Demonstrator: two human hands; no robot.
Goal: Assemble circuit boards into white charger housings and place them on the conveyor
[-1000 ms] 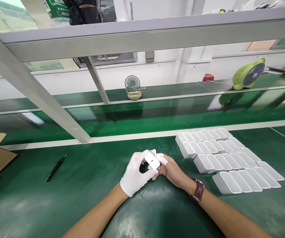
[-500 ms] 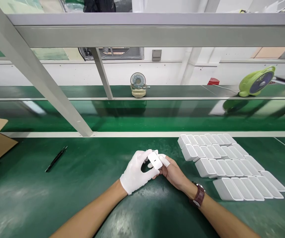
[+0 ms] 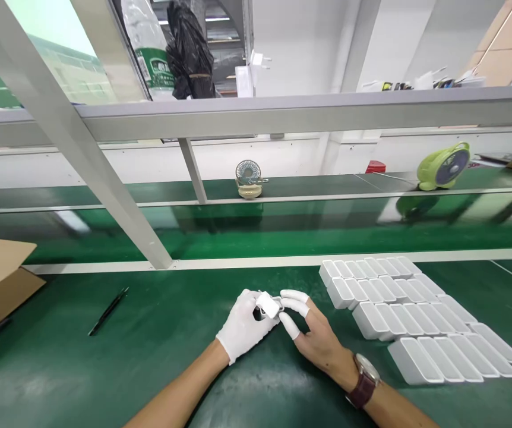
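Note:
My left hand [image 3: 243, 324], in a white glove, grips a small white rounded plastic piece [image 3: 268, 304] between thumb and fingers above the green table. A grey-white looped edge shows at the piece's right side; its exact kind I cannot make out. My right hand [image 3: 312, 333] is just right of it, with white finger cots on the thumb and two fingers. Those fingers are spread, their tips close to the piece's right edge; whether they touch it I cannot tell. A brown-strapped watch [image 3: 363, 380] is on the right wrist.
Rows of white narrow bins [image 3: 416, 321] stand on the right of the table. A black pen [image 3: 108, 311] lies at left, near a cardboard box [image 3: 2, 291]. Behind are a metal frame post [image 3: 117, 190], a small fan [image 3: 248, 178] and a green fan [image 3: 443, 166].
The view has tilted upward. My right hand's fingers have come off the white piece and spread apart. The piece has turned in my left hand, and its dark slot no longer shows.

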